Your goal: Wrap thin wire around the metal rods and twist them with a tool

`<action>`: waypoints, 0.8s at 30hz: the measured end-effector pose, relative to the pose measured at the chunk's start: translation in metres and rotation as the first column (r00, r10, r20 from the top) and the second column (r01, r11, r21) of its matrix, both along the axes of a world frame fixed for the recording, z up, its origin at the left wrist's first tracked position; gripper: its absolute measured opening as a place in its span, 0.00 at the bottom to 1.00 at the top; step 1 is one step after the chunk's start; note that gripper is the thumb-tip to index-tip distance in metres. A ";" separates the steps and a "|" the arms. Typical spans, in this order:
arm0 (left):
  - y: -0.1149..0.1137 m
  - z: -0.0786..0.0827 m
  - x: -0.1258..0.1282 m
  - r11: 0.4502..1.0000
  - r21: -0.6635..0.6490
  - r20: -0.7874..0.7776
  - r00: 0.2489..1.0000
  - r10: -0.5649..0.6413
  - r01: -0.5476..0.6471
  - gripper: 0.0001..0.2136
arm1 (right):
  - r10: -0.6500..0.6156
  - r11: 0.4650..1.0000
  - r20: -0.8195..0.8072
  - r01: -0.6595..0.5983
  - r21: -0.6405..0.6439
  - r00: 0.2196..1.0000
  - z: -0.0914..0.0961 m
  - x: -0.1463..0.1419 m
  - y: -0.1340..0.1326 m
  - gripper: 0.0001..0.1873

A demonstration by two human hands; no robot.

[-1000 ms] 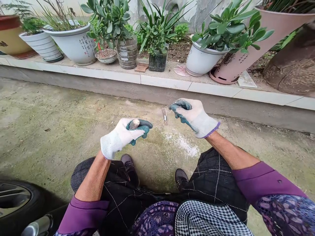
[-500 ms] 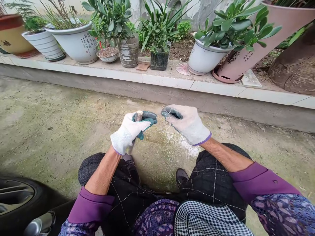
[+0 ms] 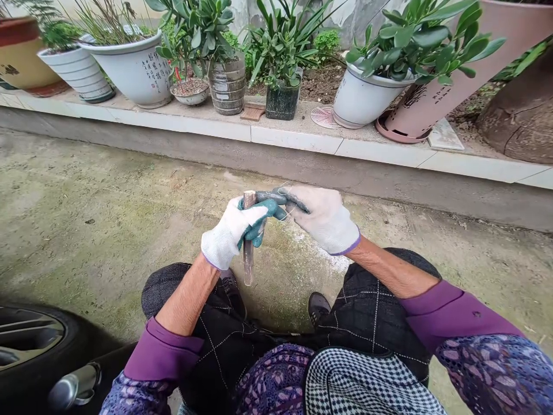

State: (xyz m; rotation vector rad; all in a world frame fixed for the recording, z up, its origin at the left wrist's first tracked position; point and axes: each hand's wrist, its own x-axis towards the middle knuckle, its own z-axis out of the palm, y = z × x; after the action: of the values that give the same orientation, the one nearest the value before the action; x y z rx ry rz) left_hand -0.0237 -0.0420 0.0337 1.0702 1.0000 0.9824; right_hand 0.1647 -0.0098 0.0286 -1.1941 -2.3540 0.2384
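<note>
My left hand (image 3: 235, 227), in a white glove with green coating, is closed round a wooden stick (image 3: 248, 262). The stick stands nearly upright, its pale cut end above the thumb and its darker length below the hand. My right hand (image 3: 322, 219), gloved alike, has its fingers pinched together just right of the left fingertips. A thin pale string (image 3: 283, 218) loops by the fingertips of both hands. Its ends are hard to make out, and the right fingers partly hide it. The fingertips of the two hands touch or nearly touch.
A tiled ledge (image 3: 294, 139) with several potted plants runs across the back, among them a white pot (image 3: 360, 98) and a tilted pink pot (image 3: 425, 106). White powder (image 3: 337, 262) lies on the concrete floor. A car wheel (image 3: 43, 346) is at lower left, near a metal flask-like object (image 3: 73, 386).
My left hand has turned, so the stick now shows its length upright. My hands have come together at the fingertips, and the string's wide loop looks smaller.
</note>
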 end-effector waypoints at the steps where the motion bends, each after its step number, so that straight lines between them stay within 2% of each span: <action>1: 0.001 -0.001 0.000 1.000 -0.003 0.012 1.000 0.010 -0.010 0.17 | -0.008 1.000 0.067 0.006 0.030 0.998 0.000 -0.001 0.001 0.18; 5: 0.003 0.000 0.002 0.997 -0.039 0.006 0.998 0.061 -0.060 0.14 | -0.068 0.991 0.234 0.038 0.131 0.970 -0.002 -0.009 0.003 0.17; 9: 0.003 0.000 0.002 0.993 -0.056 0.004 0.995 0.100 -0.100 0.17 | -0.068 0.991 0.295 0.029 0.133 0.953 -0.004 -0.015 0.003 0.16; 14: 0.003 -0.002 -0.004 0.990 -0.065 -0.044 0.992 0.119 -0.122 0.14 | -0.041 0.986 0.377 -0.023 0.165 0.925 -0.004 -0.016 0.003 0.17; 20: -0.001 -0.001 -0.009 0.995 -0.044 -0.016 0.996 0.085 -0.086 0.16 | -0.051 0.972 0.360 -0.036 0.233 0.932 -0.002 -0.008 0.003 0.19; 24: -0.007 0.002 -0.009 0.996 -0.082 -0.045 0.998 0.032 -0.036 0.18 | -0.063 0.974 0.450 -0.043 0.221 0.891 -0.002 -0.007 0.000 0.18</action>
State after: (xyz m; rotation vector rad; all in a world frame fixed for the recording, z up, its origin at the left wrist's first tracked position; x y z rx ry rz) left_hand -0.0331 -0.0485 0.0354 1.0127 1.0883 0.9406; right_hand 0.1576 -0.0094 0.0268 -1.2520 -2.6756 -0.3482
